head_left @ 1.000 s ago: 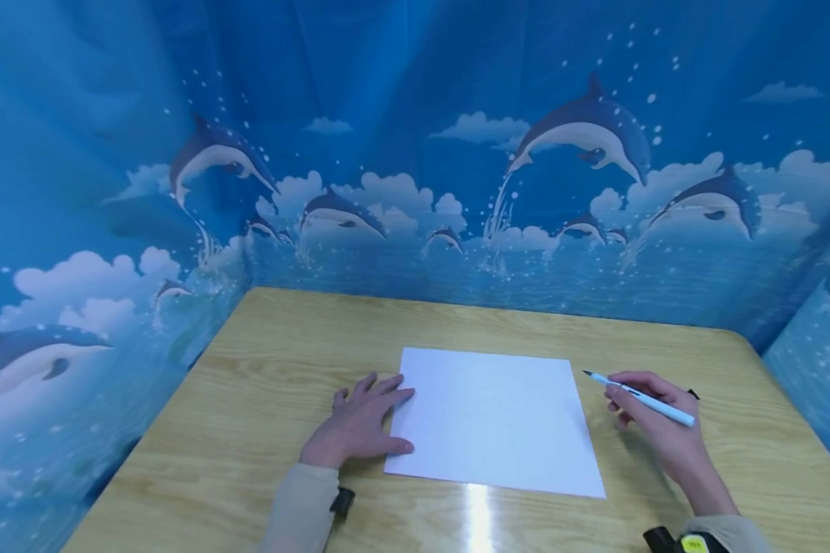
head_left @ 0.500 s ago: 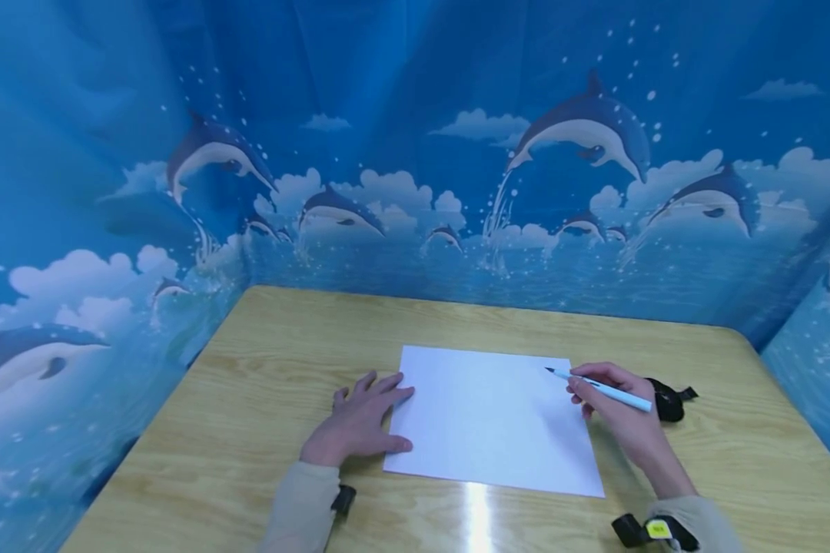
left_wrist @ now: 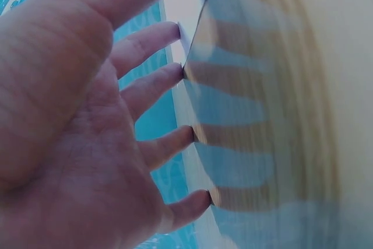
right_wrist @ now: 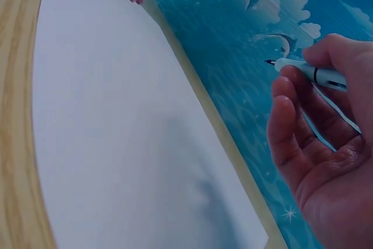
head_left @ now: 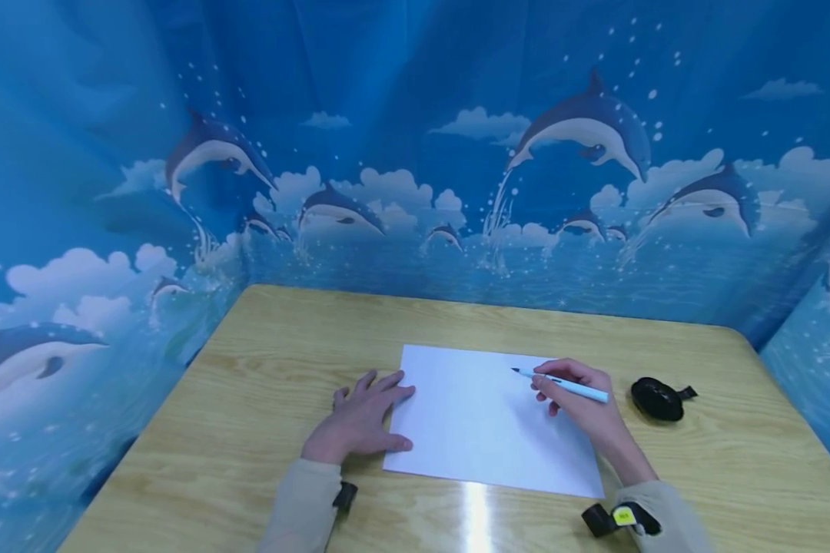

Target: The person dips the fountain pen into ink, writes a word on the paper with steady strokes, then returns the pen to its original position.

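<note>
A blank white sheet of paper [head_left: 484,430] lies on the wooden table. My left hand [head_left: 363,422] rests at its left edge with fingers spread; the thumb and two fingertips overlap the sheet. In the left wrist view the fingertips of that left hand [left_wrist: 99,109] press down on the tabletop and the paper's edge. Over the sheet's upper right part, my right hand [head_left: 581,395] pinches a light blue pen [head_left: 581,389], its dark tip pointing left. The right wrist view has the pen [right_wrist: 329,77] between thumb and fingers, held above the paper [right_wrist: 116,115].
A small black pouch-like object [head_left: 657,399] sits on the table [head_left: 304,330] to the right of the paper. A blue curtain [head_left: 401,253] printed with dolphins surrounds the table's back and sides. Light reflects off the tabletop in front of the sheet.
My right hand has carried the pen left, from beside the paper to over its upper right part, uncovering the black object. My left hand has stayed in place.
</note>
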Available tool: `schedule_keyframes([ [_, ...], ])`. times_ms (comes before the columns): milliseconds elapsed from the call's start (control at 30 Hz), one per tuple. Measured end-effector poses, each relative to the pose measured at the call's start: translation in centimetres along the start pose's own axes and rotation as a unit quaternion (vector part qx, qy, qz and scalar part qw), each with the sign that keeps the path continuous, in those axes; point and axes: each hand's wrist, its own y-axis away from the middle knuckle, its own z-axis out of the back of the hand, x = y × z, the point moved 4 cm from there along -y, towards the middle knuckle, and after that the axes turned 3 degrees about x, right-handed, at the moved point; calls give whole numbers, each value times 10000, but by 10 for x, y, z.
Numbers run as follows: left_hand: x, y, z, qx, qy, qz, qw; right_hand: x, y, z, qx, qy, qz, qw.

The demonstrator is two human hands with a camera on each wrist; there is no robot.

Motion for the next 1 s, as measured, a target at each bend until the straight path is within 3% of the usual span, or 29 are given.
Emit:
schedule_keyframes([
  [633,0,0,4,-66,-8,-61,10000,-9,-30,-48,673,-138,-134,9975],
  [1000,-3,1,4,-64,29,-89,9999,-13,-36,-69,1089,-94,-190,9938],
])
